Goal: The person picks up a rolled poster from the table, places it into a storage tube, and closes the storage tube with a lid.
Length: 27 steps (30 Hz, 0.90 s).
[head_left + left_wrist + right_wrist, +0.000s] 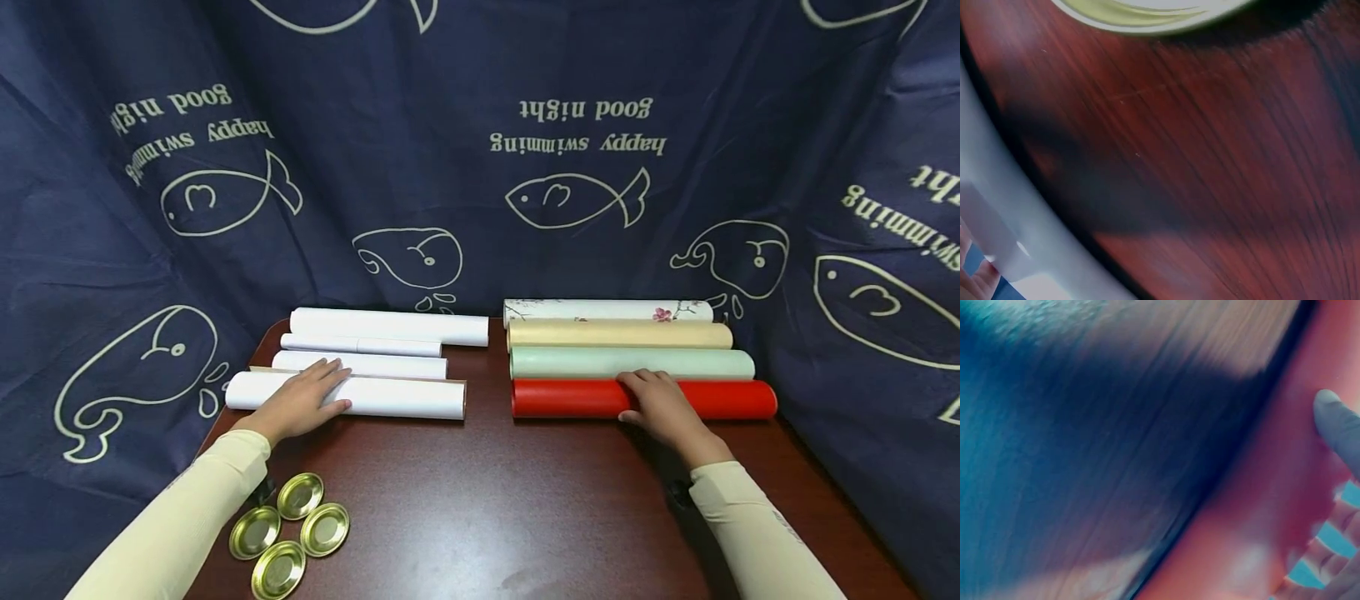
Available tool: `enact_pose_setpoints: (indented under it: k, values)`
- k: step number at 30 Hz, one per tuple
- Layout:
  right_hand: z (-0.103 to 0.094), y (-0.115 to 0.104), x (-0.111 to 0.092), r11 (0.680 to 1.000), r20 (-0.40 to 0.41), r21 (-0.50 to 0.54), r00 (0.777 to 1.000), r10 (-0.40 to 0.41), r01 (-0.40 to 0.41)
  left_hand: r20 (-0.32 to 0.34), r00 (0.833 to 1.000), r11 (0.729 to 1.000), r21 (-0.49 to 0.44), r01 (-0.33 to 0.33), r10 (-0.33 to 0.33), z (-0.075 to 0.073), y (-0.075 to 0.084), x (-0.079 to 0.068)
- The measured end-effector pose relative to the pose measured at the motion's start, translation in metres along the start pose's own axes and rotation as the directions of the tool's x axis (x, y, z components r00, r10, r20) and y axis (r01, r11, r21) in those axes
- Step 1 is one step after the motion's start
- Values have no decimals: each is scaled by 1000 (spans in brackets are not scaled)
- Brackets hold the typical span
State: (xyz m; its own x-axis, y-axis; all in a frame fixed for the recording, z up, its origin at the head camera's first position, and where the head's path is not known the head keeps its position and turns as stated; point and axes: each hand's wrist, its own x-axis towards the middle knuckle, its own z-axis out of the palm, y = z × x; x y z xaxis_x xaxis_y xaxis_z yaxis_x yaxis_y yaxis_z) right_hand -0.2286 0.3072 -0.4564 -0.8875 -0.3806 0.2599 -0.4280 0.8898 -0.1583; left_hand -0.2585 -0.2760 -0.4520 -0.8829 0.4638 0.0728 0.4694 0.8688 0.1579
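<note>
In the head view my left hand (303,398) rests on the front white paper roll (408,398), its fingers reaching toward the white roll (390,366) behind. My right hand (660,406) lies over the red roll (566,398). The right wrist view shows the thumb (1335,425) against the side of the red roll (1254,512), with the other fingers laid across it. Both rolls lie on the table. Behind the red one are a mint green roll (630,362), a cream roll (622,335) and a white floral roll (600,310).
Farther back on the left are a thin white roll (397,347) and a thicker white roll (390,325). Several gold-coloured shallow dishes (326,528) sit near my left forearm. A dark blue printed cloth (480,183) hangs behind the brown table (487,500).
</note>
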Motion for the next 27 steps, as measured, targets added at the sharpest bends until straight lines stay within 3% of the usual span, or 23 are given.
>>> enact_pose_setpoints:
  k: [7,17,27]
  values:
    - [-3,-3,1,1000,13,-22,1000,20,-20,9,1000,1000,-8,-23,23,4,1,4]
    - [-10,-6,10,997,100,4,992,71,-71,-30,999,999,-47,-28,26,8,1,1]
    - [-9,-5,10,998,96,-1,993,63,-63,-1,1000,999,-43,24,-24,5,2,3]
